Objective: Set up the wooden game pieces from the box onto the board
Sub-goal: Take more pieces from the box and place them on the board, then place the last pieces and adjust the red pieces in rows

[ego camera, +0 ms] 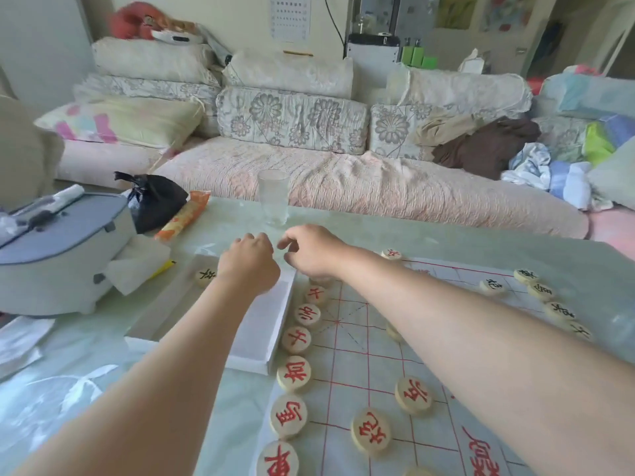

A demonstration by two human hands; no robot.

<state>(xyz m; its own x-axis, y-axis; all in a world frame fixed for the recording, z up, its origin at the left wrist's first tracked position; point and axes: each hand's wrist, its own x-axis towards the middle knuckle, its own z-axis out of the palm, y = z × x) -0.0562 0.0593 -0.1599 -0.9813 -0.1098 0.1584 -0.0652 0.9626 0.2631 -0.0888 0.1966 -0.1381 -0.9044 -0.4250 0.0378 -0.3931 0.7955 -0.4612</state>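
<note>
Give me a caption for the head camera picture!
Left hand and right hand at the white box beside a xiangqi board lined with wooden pieces.

One white box (261, 338), one glass (274, 197), one board (360, 338), six black-lettered pieces (492, 286) and nine readable red-lettered pieces (293, 373).

Soft bright daylight, slight blur, edges warped

Bare left forearm (171, 355) enters from seven o'clock, right forearm (446, 321) from four. The left hand (249, 262) is curled, knuckles up, palm hidden; the right hand (311, 252), at its three o'clock, fingers loosely bent.
</note>
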